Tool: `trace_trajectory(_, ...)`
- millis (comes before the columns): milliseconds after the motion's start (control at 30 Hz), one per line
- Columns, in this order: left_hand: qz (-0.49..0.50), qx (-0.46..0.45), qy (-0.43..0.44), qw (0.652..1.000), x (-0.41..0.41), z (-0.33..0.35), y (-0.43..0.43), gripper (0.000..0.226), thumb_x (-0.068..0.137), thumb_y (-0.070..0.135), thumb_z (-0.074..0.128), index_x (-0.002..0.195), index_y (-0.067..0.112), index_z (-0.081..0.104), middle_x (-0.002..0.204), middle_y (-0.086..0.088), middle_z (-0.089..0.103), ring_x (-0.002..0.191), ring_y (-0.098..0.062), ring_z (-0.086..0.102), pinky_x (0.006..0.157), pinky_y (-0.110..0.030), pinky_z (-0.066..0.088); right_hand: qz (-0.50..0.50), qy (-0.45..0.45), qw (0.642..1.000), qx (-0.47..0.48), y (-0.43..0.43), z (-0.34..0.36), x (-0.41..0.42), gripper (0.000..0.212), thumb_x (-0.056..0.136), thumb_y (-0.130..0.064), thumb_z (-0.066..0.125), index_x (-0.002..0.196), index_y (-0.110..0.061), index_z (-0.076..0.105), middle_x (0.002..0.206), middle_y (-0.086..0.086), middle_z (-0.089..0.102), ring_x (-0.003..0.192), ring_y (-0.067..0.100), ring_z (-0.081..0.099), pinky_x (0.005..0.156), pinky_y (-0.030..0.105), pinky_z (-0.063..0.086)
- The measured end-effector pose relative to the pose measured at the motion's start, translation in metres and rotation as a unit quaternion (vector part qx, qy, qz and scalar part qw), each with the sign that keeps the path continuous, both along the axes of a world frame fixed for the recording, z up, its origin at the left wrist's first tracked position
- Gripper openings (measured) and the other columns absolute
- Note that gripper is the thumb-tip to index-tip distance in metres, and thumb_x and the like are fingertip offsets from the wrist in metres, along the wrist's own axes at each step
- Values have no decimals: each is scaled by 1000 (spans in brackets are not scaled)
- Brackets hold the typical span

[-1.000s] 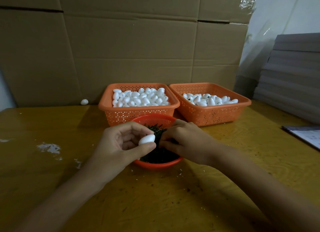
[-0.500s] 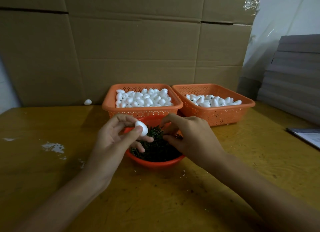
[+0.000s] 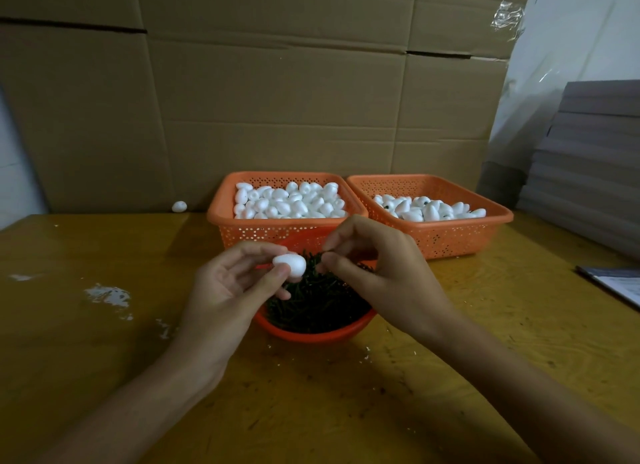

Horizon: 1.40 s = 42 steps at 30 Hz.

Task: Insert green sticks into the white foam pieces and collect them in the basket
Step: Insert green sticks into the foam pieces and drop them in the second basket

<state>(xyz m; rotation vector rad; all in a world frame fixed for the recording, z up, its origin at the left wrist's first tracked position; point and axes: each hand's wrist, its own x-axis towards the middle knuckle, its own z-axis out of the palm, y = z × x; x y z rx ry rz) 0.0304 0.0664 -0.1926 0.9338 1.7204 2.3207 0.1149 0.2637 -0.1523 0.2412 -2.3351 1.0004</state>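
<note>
My left hand [image 3: 228, 287] pinches a white egg-shaped foam piece [image 3: 290, 265] above the red bowl [image 3: 313, 334], which holds a heap of dark green sticks [image 3: 317, 304]. My right hand [image 3: 377, 273] is just to the right of the foam piece, thumb and forefinger pinched on a green stick [image 3: 320, 256] whose tip points at the foam. Behind the bowl, the left orange basket [image 3: 221, 218] is full of plain white foam pieces. The right orange basket [image 3: 460, 237] holds foam pieces, some with green ends showing.
A loose foam piece [image 3: 179, 206] lies by the cardboard wall [image 3: 277, 100] at the back. White crumbs [image 3: 107, 295] are scattered on the yellow table's left side. Grey stacked sheets [image 3: 588, 186] stand at the right, with a paper pad [image 3: 620, 285] near the right edge.
Both hands have lifted from the bowl. The right hand came up out of the sticks holding one, and the left hand raised and turned the foam piece toward it.
</note>
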Motion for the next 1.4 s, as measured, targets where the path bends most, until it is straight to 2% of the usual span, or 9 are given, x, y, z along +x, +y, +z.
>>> trace_trajectory(100,-6,18,-17,1000,1,1,0,25,79,25,81,103,19,78,113,-13,78,101,-27,77,75,-23,60,40,-34,998,-20,4,4,0,11,97,-10,72,97,-17,64,91,-12,80,95,2,75,84,19,57)
trace_trajectory(300,-20,31,-44,998,-1,4,-1,24,75,26,84,99,26,79,117,-12,77,107,-29,76,78,-25,61,84,-76,993,-35,11,4,1,10,97,-8,72,98,-12,62,97,-3,81,103,8,76,93,44,60)
trace_trajectory(467,-36,28,-53,998,-1,4,-3,26,75,24,84,100,23,79,121,-13,76,111,-29,75,77,-25,62,101,-86,990,-40,15,4,2,10,98,-7,70,100,-9,61,96,-4,81,102,8,76,92,34,61)
trace_trajectory(733,-44,19,-44,998,-2,6,-3,26,73,23,84,98,23,80,120,-11,76,109,-25,75,76,-24,62,102,-85,991,-22,16,3,1,10,99,-8,69,102,-8,59,97,-3,81,98,15,77,91,44,60)
trace_trajectory(967,-49,13,-16,999,-1,4,-3,26,73,21,84,99,19,80,121,-10,77,112,-24,74,78,-23,61,102,-76,992,3,16,1,-1,9,100,-10,68,102,-9,59,91,-17,79,89,13,77,82,19,57)
trace_trajectory(1067,-47,24,-34,998,-2,4,-3,27,70,22,85,97,21,80,121,-10,77,112,-23,74,79,-23,61,116,-81,990,-31,17,1,0,10,100,-10,67,103,-6,58,93,-11,80,98,18,78,94,33,59)
trace_trajectory(1167,-46,29,-37,998,-3,5,-2,27,71,23,84,97,19,78,120,-11,76,111,-22,74,79,-24,61,125,-91,987,-49,18,1,-1,10,101,-10,66,104,-5,57,97,-6,81,101,24,77,96,45,59)
trace_trajectory(1300,-48,21,-31,998,-3,4,-2,27,73,21,84,98,16,75,121,-11,76,107,-23,75,80,-24,61,124,-89,987,-44,18,-1,-2,10,101,-12,66,104,-7,57,99,-8,81,101,23,77,95,44,59)
trace_trajectory(1400,-62,14,-9,998,-4,3,-2,25,76,19,82,99,14,73,123,-11,75,113,-24,74,81,-25,61,118,-82,989,-21,19,-1,-3,10,102,-13,66,104,-8,57,95,-13,80,96,19,78,92,34,60)
